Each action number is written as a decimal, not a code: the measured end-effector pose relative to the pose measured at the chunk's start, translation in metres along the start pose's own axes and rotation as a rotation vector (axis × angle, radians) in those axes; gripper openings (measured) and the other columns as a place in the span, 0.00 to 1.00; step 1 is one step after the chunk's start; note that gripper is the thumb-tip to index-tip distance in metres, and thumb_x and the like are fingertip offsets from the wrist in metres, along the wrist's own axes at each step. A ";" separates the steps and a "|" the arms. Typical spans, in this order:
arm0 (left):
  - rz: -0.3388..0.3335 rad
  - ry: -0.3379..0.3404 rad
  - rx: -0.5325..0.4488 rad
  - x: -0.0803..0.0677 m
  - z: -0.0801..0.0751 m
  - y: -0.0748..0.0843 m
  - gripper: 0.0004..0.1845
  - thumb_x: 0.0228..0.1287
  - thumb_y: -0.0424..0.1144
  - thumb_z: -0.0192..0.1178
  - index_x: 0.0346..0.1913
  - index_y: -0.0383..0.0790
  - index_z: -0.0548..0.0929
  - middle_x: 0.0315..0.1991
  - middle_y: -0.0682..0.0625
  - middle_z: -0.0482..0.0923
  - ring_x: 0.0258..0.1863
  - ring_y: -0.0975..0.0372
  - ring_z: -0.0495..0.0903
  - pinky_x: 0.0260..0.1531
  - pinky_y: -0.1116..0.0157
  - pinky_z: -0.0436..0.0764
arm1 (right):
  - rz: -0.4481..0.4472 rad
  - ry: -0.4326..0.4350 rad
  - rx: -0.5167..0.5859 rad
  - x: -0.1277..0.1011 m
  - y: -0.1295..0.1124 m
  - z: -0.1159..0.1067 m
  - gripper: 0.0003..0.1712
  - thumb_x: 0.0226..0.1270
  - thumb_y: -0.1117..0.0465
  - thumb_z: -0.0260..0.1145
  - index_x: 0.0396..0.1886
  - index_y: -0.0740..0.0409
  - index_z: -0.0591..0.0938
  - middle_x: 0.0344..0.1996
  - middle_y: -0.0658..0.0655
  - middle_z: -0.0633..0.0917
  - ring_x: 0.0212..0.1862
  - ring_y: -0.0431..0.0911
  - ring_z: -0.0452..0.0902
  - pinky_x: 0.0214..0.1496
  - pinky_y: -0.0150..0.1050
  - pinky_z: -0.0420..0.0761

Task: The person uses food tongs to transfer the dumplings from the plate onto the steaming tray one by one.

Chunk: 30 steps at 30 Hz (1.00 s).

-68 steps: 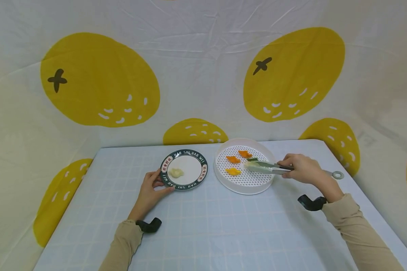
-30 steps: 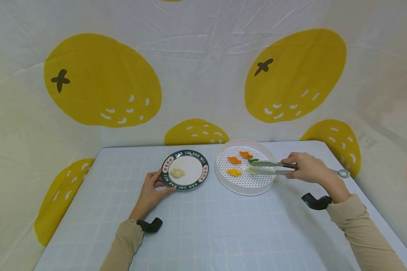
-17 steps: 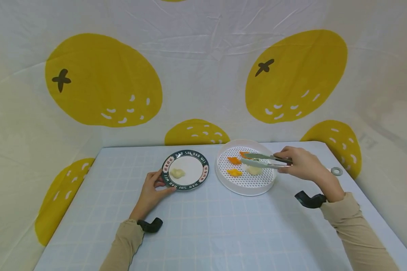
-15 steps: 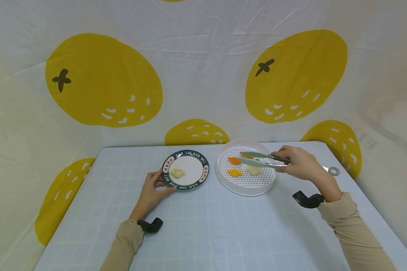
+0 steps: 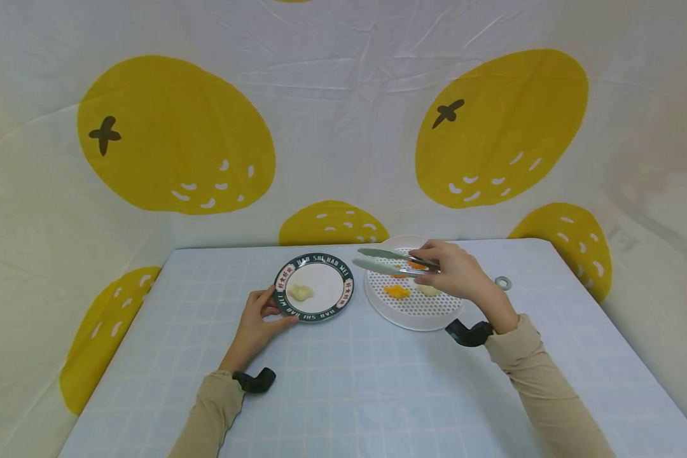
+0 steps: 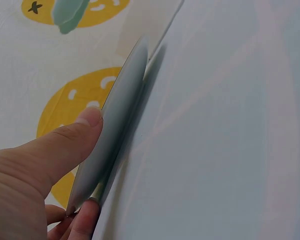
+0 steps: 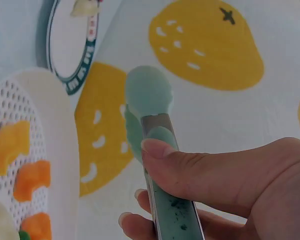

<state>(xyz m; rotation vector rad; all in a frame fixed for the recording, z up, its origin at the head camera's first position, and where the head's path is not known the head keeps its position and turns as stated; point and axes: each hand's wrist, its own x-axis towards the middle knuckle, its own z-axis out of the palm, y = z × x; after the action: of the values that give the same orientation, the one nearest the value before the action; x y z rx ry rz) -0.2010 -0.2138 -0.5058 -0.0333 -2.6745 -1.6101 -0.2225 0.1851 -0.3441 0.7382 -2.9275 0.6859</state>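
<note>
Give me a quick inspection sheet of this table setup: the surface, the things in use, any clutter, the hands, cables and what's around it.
Surface: pale blue gridded tablecloth.
Things in use: patterned plate with one pale dumpling; white perforated steamer tray with orange pieces and a pale piece; green-tipped tongs, tips empty, over the gap between plate and tray.
Clutter: small metal ring right of the tray; whether it belongs to the tongs I cannot tell.
Hands: left hand grips the plate's near rim; right hand grips the tongs.
Cables: nothing seen; only black wrist mounts.
Surroundings: white cloth backdrop printed with big yellow oranges.
</note>
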 end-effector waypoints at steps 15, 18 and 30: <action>0.039 -0.005 -0.026 0.002 0.002 0.000 0.56 0.48 0.48 0.79 0.76 0.36 0.58 0.60 0.46 0.63 0.51 0.57 0.76 0.56 0.67 0.79 | 0.014 -0.070 0.167 0.041 -0.049 0.071 0.28 0.56 0.62 0.77 0.58 0.58 0.83 0.43 0.53 0.83 0.37 0.47 0.74 0.35 0.36 0.75; 0.045 -0.001 -0.025 0.002 0.002 0.000 0.55 0.49 0.46 0.79 0.76 0.35 0.59 0.59 0.46 0.63 0.50 0.57 0.76 0.55 0.68 0.79 | 0.022 -0.087 0.155 0.045 -0.056 0.084 0.28 0.55 0.62 0.77 0.58 0.58 0.83 0.44 0.53 0.84 0.37 0.45 0.73 0.34 0.36 0.74; 0.045 0.010 -0.019 0.000 0.000 -0.001 0.55 0.49 0.46 0.79 0.76 0.35 0.59 0.59 0.45 0.63 0.50 0.57 0.76 0.56 0.65 0.79 | 0.037 -0.136 0.125 0.052 -0.064 0.120 0.25 0.54 0.61 0.78 0.54 0.56 0.86 0.42 0.53 0.84 0.37 0.45 0.73 0.36 0.38 0.75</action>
<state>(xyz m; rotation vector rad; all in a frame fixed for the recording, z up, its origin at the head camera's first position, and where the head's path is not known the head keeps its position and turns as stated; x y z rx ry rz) -0.2009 -0.2140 -0.5070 -0.0846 -2.6318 -1.6188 -0.2314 0.0605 -0.4189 0.7724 -3.0510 0.8612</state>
